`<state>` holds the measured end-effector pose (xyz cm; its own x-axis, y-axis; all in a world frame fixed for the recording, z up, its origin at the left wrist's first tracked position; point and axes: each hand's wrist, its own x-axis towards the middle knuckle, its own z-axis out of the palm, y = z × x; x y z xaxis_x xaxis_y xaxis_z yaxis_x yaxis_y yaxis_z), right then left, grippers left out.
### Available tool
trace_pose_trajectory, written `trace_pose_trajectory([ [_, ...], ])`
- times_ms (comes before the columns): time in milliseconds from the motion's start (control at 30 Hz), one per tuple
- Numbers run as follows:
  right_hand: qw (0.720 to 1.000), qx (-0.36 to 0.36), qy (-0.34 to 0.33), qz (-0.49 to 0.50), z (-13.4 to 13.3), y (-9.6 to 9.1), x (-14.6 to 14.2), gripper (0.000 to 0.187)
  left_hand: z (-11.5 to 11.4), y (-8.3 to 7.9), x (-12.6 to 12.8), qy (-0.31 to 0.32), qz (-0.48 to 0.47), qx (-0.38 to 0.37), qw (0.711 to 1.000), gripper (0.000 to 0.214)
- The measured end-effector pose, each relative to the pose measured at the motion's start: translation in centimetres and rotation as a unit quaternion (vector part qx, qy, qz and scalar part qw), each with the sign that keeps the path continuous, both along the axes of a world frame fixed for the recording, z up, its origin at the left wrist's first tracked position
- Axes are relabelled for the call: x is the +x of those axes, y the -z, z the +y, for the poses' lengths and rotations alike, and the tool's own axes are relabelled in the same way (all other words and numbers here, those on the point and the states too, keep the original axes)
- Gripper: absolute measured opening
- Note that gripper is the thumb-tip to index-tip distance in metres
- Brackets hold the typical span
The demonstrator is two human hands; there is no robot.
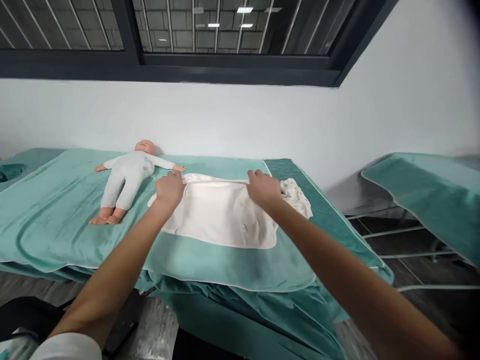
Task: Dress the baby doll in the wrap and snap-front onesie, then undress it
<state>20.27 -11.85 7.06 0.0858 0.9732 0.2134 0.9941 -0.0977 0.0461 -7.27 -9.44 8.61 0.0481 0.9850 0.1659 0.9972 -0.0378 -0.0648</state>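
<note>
A small white baby garment (221, 212) lies spread on the green bed cover, its far edge pulled straight between my two hands. My left hand (170, 189) is closed on the upper left corner of the cloth. At the upper right corner, my right hand (263, 187) grips the same edge with its fingers curled. Just left of the garment, a baby doll (129, 172) in a white bodysuit lies on its back, one arm reaching close to my left hand. Beside my right hand sits a crumpled, patterned white cloth (298, 196), partly hidden by the hand.
The green-covered bed (67, 235) stands against a white wall (225, 120) below a dark-framed window (236, 62). To the right is another green-covered surface (431, 190) beside metal bars (397, 232). A black object (28, 317) shows at lower left.
</note>
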Motion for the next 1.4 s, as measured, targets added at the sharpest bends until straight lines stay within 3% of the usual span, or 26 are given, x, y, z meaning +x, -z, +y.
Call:
trace_pose_trajectory([
  [67, 0.996, 0.053, -0.067, 0.015, 0.3, 3.6, -2.7, 0.048, 0.0, 3.1, 1.6, 0.029, -0.002, 0.074, 0.997, 0.036],
  [133, 0.984, 0.01, -0.153, 0.09, 0.2, 7.1, -5.4, 0.052, -0.3, 6.3, 3.1, 0.103, -0.042, 0.047, 0.993, 0.032],
  [233, 0.984, -0.011, -0.119, 0.135, 0.3, 11.1, -8.2, 0.05, -0.3, 10.3, 4.5, 0.161, -0.093, -0.027, 0.982, 0.03],
  [367, 0.986, -0.015, -0.02, 0.166, 2.6, 13.2, -8.5, 0.068, 1.7, 12.9, 4.7, 0.127, -0.11, -0.026, 0.985, 0.041],
  [467, 0.983, -0.017, 0.005, 0.18, 4.2, 13.2, -7.7, 0.07, 3.5, 13.2, 4.7, 0.086, -0.129, -0.013, 0.988, 0.05],
  [633, 0.983, 0.027, -0.038, 0.178, 5.5, 12.7, -6.3, 0.067, 5.3, 12.9, 5.6, 0.044, -0.167, 0.026, 0.985, 0.058],
  [833, 0.983, 0.032, -0.048, 0.174, 10.0, 12.7, -4.5, 0.066, 8.3, 13.1, 6.6, 0.041, -0.161, 0.03, 0.986, 0.059],
  [1033, 0.974, -0.04, -0.029, 0.221, 13.6, 14.0, -4.1, 0.067, 11.9, 14.3, 6.7, 0.032, -0.183, -0.028, 0.982, 0.063],
  [1200, 0.972, -0.081, -0.016, 0.219, 13.6, 13.7, -4.3, 0.07, 12.5, 14.7, 6.8, 0.02, -0.166, -0.043, 0.985, 0.064],
  [1400, 0.974, -0.091, -0.018, 0.207, 11.1, 13.2, -4.5, 0.072, 11.4, 14.7, 6.7, 0.026, -0.151, -0.04, 0.987, 0.065],
])
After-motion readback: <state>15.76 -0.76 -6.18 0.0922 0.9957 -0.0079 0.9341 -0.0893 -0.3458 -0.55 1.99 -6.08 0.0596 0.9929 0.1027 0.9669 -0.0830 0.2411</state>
